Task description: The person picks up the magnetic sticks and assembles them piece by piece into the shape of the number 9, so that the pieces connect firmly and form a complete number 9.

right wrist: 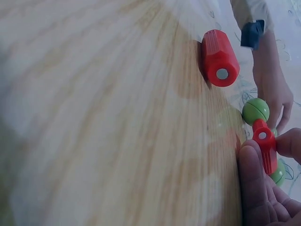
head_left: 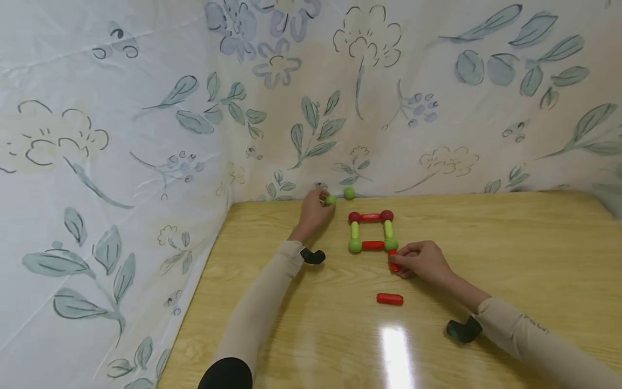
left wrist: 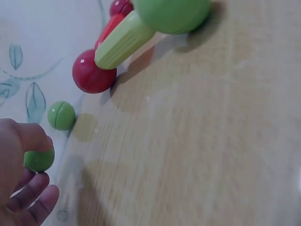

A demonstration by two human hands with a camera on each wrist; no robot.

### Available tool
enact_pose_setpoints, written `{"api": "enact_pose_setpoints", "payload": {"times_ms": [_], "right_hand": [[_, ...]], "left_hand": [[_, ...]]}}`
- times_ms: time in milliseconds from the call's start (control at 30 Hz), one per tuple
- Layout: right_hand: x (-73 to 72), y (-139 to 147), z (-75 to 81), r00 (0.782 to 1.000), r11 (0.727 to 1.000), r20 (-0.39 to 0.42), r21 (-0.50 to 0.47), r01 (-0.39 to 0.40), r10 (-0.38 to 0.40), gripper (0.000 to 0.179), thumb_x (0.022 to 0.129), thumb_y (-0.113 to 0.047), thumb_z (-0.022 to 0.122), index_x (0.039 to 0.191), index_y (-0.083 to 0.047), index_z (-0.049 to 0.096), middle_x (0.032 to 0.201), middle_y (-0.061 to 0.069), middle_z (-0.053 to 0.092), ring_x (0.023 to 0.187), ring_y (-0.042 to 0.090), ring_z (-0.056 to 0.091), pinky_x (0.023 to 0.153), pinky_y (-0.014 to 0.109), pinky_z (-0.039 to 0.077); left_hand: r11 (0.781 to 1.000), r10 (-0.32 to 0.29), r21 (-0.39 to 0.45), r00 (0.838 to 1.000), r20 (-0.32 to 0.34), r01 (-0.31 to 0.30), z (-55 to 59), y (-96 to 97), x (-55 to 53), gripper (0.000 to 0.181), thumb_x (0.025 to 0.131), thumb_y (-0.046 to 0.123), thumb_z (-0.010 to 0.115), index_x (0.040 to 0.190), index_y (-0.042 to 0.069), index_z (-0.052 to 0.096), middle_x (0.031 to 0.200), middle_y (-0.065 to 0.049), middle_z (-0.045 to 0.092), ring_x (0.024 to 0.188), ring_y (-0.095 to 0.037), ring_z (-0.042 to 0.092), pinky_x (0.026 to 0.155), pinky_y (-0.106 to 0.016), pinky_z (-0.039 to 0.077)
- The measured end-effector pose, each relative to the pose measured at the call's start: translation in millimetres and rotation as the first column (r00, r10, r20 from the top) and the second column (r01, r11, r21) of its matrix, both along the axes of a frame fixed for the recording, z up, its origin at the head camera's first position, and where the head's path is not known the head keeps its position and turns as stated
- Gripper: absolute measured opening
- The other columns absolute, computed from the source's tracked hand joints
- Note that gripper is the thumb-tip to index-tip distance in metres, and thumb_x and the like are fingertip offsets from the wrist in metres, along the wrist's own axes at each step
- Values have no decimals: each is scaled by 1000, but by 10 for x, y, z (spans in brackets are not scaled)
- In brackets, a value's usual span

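Observation:
At the table's back edge my left hand (head_left: 313, 212) pinches a green ball (head_left: 331, 200) between thumb and fingers. Another green ball (head_left: 349, 193) lies just to its right. A square of magnetic rods and balls lies in front of them, with dark red balls (head_left: 355, 217) at its far corners and green balls (head_left: 355, 245) at its near ones. Red rods (head_left: 372, 245) form its far and near sides, yellow-green rods (head_left: 388, 229) the other two. My right hand (head_left: 426, 263) pinches a red rod (head_left: 394, 265), its far end at the near right green ball (head_left: 391, 243).
A loose red rod (head_left: 390, 299) lies on the wooden table (head_left: 340, 335), nearer to me than the square. A floral cloth (head_left: 291, 108) hangs behind and along the left side of the table. Dark wrist cameras (head_left: 464, 329) stick out from both sleeves.

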State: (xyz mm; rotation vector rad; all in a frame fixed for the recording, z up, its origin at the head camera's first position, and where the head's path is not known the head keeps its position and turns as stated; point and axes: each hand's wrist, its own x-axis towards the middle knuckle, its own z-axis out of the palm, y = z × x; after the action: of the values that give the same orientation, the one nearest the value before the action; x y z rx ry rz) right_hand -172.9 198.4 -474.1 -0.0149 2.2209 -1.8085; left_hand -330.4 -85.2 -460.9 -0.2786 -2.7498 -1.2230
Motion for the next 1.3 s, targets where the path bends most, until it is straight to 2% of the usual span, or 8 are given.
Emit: {"api": "enact_pose_setpoints", "payload": {"times_ms": [167,300,567,667,1000,1133,1300], "right_hand": [[-32,32,3,1000,1000,3,-14,8,-8,28,91,-12,75,100,13,66,80,15,72,66,23,70,62,37,59],[-43,52,-7,1000,1000,8,-26,4,-4,29,91,-12,75,101,14,66,80,15,72,67,23,71,63,37,59],[-35,63,-16,1000,1000,18,-28,11,-11,30,90,-13,76,102,13,66,81,14,73,69,22,71,64,37,59],[-41,63,-26,1000,999,7,-32,4,-4,31,91,-13,75,102,14,66,81,14,73,68,22,71,64,37,59],[-65,24,-49,1000,999,10,-38,24,-24,29,91,-12,75,102,13,66,79,14,73,67,22,71,63,37,59],[-75,10,-48,1000,999,12,-42,19,-19,30,91,-13,75,103,13,66,80,14,73,67,22,71,63,37,59],[-86,13,-58,1000,999,13,-38,15,-15,29,91,-12,74,103,13,66,81,15,73,67,22,71,62,37,59]], "left_hand": [[999,-29,18,999,-16,29,66,-60,135,32,87,11,73,116,3,61,108,-10,59,94,-22,61,81,-34,52],[998,-58,28,998,-22,59,52,-113,260,39,86,11,75,121,0,62,106,-11,60,91,-23,63,78,-32,53],[990,-140,-22,990,-12,140,16,-132,575,33,84,12,76,116,6,68,104,-8,59,92,-24,63,77,-29,52],[985,-171,-1,985,-7,171,8,-108,706,33,84,12,76,115,6,68,104,-8,59,91,-22,64,77,-28,53],[952,-280,107,958,-67,286,40,12,1124,32,83,8,78,114,7,68,101,-5,58,88,-16,64,74,-23,55],[921,-351,150,933,-83,360,34,81,1323,33,83,6,79,113,7,68,100,-5,59,87,-15,65,73,-25,56],[867,-474,130,877,-82,481,-35,245,1574,34,83,6,80,114,5,66,102,-4,61,87,-12,65,73,-25,56]]}}
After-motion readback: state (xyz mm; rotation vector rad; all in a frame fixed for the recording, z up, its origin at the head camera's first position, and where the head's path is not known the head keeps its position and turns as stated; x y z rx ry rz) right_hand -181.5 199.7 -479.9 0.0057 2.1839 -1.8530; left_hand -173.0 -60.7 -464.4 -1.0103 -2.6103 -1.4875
